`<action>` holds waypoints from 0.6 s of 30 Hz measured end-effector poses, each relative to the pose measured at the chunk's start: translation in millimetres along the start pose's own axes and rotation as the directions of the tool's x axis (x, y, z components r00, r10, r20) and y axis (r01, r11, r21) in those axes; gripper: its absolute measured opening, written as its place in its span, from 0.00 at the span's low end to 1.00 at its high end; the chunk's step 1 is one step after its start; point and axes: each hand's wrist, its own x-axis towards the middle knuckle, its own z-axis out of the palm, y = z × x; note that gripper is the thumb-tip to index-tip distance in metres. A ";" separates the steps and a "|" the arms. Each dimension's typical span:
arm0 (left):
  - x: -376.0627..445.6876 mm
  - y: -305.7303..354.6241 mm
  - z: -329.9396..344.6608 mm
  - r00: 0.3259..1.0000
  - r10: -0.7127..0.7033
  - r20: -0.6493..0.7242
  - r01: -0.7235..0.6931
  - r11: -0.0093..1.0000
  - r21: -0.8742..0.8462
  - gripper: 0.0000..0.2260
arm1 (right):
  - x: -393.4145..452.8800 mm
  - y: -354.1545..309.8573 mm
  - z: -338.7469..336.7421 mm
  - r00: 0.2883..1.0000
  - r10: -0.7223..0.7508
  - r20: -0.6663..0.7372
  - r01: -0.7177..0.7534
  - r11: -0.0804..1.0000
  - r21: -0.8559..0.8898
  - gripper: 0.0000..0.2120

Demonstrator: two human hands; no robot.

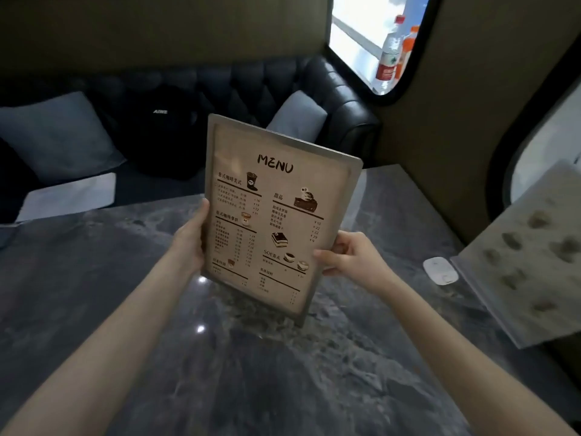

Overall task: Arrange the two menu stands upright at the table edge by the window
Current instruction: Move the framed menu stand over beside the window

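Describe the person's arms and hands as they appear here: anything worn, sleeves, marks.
Both forearms are bare all the way to the bottom corners of the picture; no sleeve or cuff shows. The left hand and right hand wear no gloves. No watch, bracelet or ring is visible on either wrist or on the fingers that show. No marks can be made out in this dim light.

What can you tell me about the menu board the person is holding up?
The menu stand is a flat, grey-framed board with a beige printed sheet headed "MENU", with drink and cake pictures. It is held nearly upright, slightly tilted, over the dark marble table. The left hand grips its left edge, the right hand its right.
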 end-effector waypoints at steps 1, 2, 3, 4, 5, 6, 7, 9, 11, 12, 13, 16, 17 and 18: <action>2.1 -1.8 17.8 1.000 -0.002 0.008 0.002 1.000 0.008 0.16 | -1.3 2.0 -16.8 1.000 -0.006 -0.016 0.005 1.000 -0.010 0.11; 2.3 -2.9 36.3 1.000 0.002 0.018 -0.003 1.000 0.015 0.16 | -2.5 4.5 -33.2 0.999 -0.008 -0.032 0.007 1.000 -0.014 0.11; 4.8 -5.5 53.8 0.999 0.014 0.030 -0.015 1.000 0.026 0.15 | -3.7 6.6 -49.0 0.999 -0.007 -0.044 0.007 1.000 -0.012 0.11; 6.0 -7.6 71.5 0.999 0.026 0.036 -0.027 0.999 0.036 0.15 | -4.9 8.9 -64.2 0.998 -0.008 -0.056 0.007 1.000 -0.011 0.10; 8.0 -9.9 88.9 0.999 0.037 0.040 -0.039 0.998 0.049 0.15 | -6.4 11.2 -78.9 0.998 -0.007 -0.068 0.006 1.000 -0.011 0.10; 8.6 -10.9 106.1 0.998 0.044 0.046 -0.046 0.998 0.049 0.15 | -8.0 13.6 -93.4 0.997 -0.006 -0.083 0.005 1.000 -0.017 0.10; 11.7 -12.9 121.7 0.997 0.046 0.055 -0.048 0.998 0.037 0.16 | -9.2 15.7 -106.8 0.995 -0.005 -0.097 0.003 1.000 -0.022 0.11; 18.2 -18.1 151.9 0.995 0.037 0.097 -0.039 0.999 0.018 0.17 | -11.1 20.8 -132.3 0.992 0.007 -0.125 -0.010 1.000 -0.028 0.12; 23.0 -22.4 178.8 0.990 0.041 0.135 -0.043 0.999 0.014 0.17 | -11.9 26.7 -154.4 0.987 0.030 -0.157 -0.033 0.999 -0.013 0.11; 26.6 -25.2 194.3 0.989 0.040 0.141 -0.041 0.999 0.008 0.17 | -12.1 30.5 -167.8 0.984 0.036 -0.174 -0.039 0.999 -0.015 0.11; 31.7 -28.0 204.6 0.989 0.039 0.146 -0.040 0.999 0.004 0.17 | -12.1 33.6 -177.4 0.982 0.036 -0.187 -0.042 0.999 -0.028 0.10; 44.2 -35.5 232.9 0.982 0.048 0.182 -0.051 0.999 0.014 0.16 | -12.3 39.4 -201.4 0.975 0.032 -0.218 -0.050 0.996 -0.075 0.09; 49.3 -38.8 242.5 0.981 0.047 0.189 -0.051 0.999 0.018 0.16 | -11.3 41.4 -210.2 0.973 0.037 -0.229 -0.057 0.995 -0.084 0.08; 53.1 -40.5 252.6 0.980 0.036 0.195 -0.040 0.999 0.014 0.16 | -9.3 43.6 -219.2 0.969 0.047 -0.242 -0.072 0.993 -0.093 0.09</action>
